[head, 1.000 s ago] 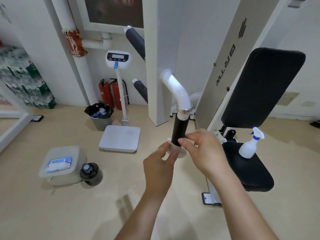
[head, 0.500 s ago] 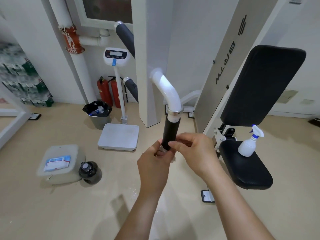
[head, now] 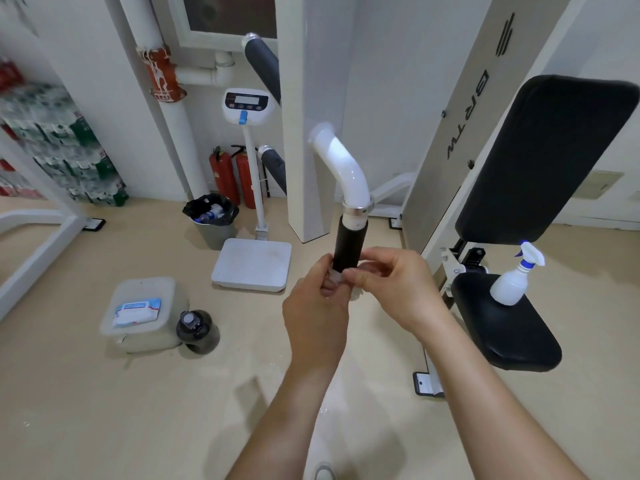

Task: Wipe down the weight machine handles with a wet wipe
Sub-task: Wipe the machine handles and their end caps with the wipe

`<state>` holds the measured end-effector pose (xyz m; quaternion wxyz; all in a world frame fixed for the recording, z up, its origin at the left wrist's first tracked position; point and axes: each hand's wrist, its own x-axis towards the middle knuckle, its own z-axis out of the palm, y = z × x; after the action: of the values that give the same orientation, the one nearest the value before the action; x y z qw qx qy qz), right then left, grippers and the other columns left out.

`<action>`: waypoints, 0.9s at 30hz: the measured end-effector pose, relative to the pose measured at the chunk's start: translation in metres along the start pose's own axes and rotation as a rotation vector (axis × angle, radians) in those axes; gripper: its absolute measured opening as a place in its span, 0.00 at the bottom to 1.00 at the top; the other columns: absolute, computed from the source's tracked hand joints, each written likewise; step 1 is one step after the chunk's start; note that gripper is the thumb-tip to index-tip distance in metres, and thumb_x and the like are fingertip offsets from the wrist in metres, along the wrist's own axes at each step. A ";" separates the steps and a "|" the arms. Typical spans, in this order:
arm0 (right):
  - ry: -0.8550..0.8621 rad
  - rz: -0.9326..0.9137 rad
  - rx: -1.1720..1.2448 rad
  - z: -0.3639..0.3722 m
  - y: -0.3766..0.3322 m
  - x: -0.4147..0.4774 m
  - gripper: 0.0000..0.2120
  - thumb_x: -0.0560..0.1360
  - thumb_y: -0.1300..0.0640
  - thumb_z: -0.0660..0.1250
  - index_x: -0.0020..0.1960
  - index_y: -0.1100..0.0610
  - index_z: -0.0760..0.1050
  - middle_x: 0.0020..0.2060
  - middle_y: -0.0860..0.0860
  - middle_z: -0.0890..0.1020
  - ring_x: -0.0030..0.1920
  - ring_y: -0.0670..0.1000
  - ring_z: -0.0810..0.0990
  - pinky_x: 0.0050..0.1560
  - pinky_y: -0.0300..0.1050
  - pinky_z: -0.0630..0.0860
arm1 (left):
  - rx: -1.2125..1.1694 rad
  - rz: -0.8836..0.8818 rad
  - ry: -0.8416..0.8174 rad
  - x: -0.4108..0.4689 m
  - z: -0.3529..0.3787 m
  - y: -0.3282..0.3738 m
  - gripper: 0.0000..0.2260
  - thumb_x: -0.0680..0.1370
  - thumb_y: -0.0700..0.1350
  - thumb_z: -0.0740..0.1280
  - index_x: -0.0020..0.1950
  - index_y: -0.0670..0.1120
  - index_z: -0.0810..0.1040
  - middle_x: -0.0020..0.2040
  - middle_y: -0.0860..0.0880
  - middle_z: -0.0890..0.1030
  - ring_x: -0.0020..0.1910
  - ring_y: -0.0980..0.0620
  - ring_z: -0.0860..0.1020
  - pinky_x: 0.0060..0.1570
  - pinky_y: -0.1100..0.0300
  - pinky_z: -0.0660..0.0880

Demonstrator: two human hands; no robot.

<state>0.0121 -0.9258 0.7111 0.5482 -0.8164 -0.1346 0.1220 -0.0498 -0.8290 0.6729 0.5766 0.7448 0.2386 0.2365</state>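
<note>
A single wide-angle view is supplied, taken from the person's head and directed forward and downward. The forearms (head: 304, 410) are seen entering from the lower edge, and the fingers (head: 363, 278) are framed close to the lens, slightly above centre, at the lower end of the black handle (head: 349, 244). Beyond the fingers, the white machine column (head: 308, 116) and the wall (head: 398, 81) are covered; beneath them, the floor (head: 138, 410). To the right of the fingers the padded seat (head: 509, 334) is included, to the left the platform scale (head: 252, 263). Straight lines are bowed near the frame edges.
</note>
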 end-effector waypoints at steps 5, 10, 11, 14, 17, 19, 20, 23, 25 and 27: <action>-0.017 -0.018 -0.009 -0.003 0.004 0.001 0.09 0.72 0.59 0.73 0.48 0.46 0.83 0.37 0.49 0.85 0.40 0.46 0.82 0.46 0.42 0.77 | 0.050 -0.026 0.012 -0.001 0.008 -0.010 0.04 0.72 0.47 0.72 0.46 0.52 0.80 0.27 0.58 0.73 0.30 0.60 0.71 0.37 0.67 0.70; 0.001 -0.006 -0.024 -0.006 0.010 0.006 0.09 0.73 0.57 0.71 0.51 0.47 0.83 0.38 0.47 0.85 0.43 0.45 0.82 0.47 0.39 0.77 | 0.162 -0.106 -0.051 0.003 0.015 -0.013 0.06 0.71 0.48 0.73 0.41 0.56 0.77 0.27 0.57 0.76 0.31 0.59 0.74 0.33 0.70 0.68; 0.015 -0.002 -0.021 -0.005 0.012 0.006 0.10 0.73 0.57 0.71 0.53 0.47 0.83 0.39 0.47 0.85 0.43 0.45 0.82 0.46 0.38 0.76 | 0.197 -0.099 -0.062 0.005 0.017 -0.014 0.06 0.71 0.49 0.73 0.42 0.56 0.77 0.28 0.55 0.76 0.32 0.58 0.74 0.32 0.70 0.68; 0.065 0.008 -0.006 -0.002 0.016 0.006 0.12 0.73 0.56 0.71 0.56 0.50 0.82 0.41 0.47 0.85 0.45 0.45 0.82 0.49 0.39 0.76 | 0.306 -0.064 -0.146 0.011 0.018 -0.023 0.06 0.71 0.46 0.72 0.43 0.53 0.76 0.32 0.53 0.77 0.33 0.57 0.74 0.30 0.70 0.67; 0.118 0.012 0.016 -0.001 0.017 0.001 0.12 0.74 0.56 0.71 0.57 0.50 0.81 0.40 0.46 0.84 0.45 0.44 0.82 0.51 0.37 0.76 | 0.464 0.019 -0.171 0.015 0.009 -0.041 0.02 0.76 0.47 0.67 0.47 0.50 0.78 0.37 0.51 0.80 0.38 0.49 0.76 0.35 0.60 0.68; 0.144 0.003 0.056 0.002 0.018 -0.005 0.12 0.73 0.57 0.71 0.56 0.49 0.81 0.40 0.46 0.84 0.44 0.45 0.82 0.50 0.36 0.76 | 0.450 -0.005 -0.120 0.017 -0.003 -0.042 0.06 0.77 0.53 0.66 0.45 0.51 0.77 0.38 0.54 0.79 0.40 0.50 0.76 0.37 0.59 0.68; 0.156 -0.002 0.075 0.004 0.019 -0.008 0.11 0.73 0.57 0.72 0.55 0.48 0.80 0.41 0.46 0.84 0.44 0.45 0.82 0.50 0.36 0.76 | 0.410 -0.027 -0.081 0.017 -0.008 -0.037 0.05 0.76 0.51 0.68 0.46 0.51 0.77 0.37 0.55 0.78 0.39 0.52 0.76 0.36 0.61 0.67; 0.241 0.004 0.059 0.015 0.022 -0.017 0.06 0.73 0.54 0.72 0.48 0.47 0.77 0.41 0.44 0.82 0.41 0.41 0.80 0.44 0.31 0.73 | 0.287 -0.047 -0.030 0.005 -0.010 -0.021 0.06 0.74 0.43 0.69 0.44 0.52 0.74 0.34 0.58 0.77 0.35 0.60 0.76 0.31 0.73 0.66; 0.306 0.015 -0.017 0.022 0.025 -0.024 0.05 0.74 0.51 0.70 0.44 0.51 0.76 0.38 0.42 0.80 0.37 0.39 0.77 0.37 0.31 0.70 | 0.194 -0.054 -0.053 -0.010 -0.009 -0.017 0.09 0.75 0.38 0.67 0.44 0.53 0.75 0.37 0.59 0.80 0.36 0.66 0.77 0.34 0.76 0.68; 0.294 0.044 0.017 0.033 0.032 -0.034 0.06 0.74 0.51 0.70 0.44 0.52 0.75 0.36 0.43 0.80 0.36 0.40 0.78 0.39 0.39 0.74 | 0.139 -0.049 -0.079 -0.023 -0.011 -0.020 0.13 0.76 0.35 0.63 0.46 0.54 0.77 0.40 0.60 0.82 0.38 0.67 0.78 0.36 0.76 0.69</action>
<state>-0.0280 -0.9207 0.6713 0.5659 -0.8237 -0.0337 0.0142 -0.0760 -0.8304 0.6541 0.5380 0.7857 0.2499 0.1756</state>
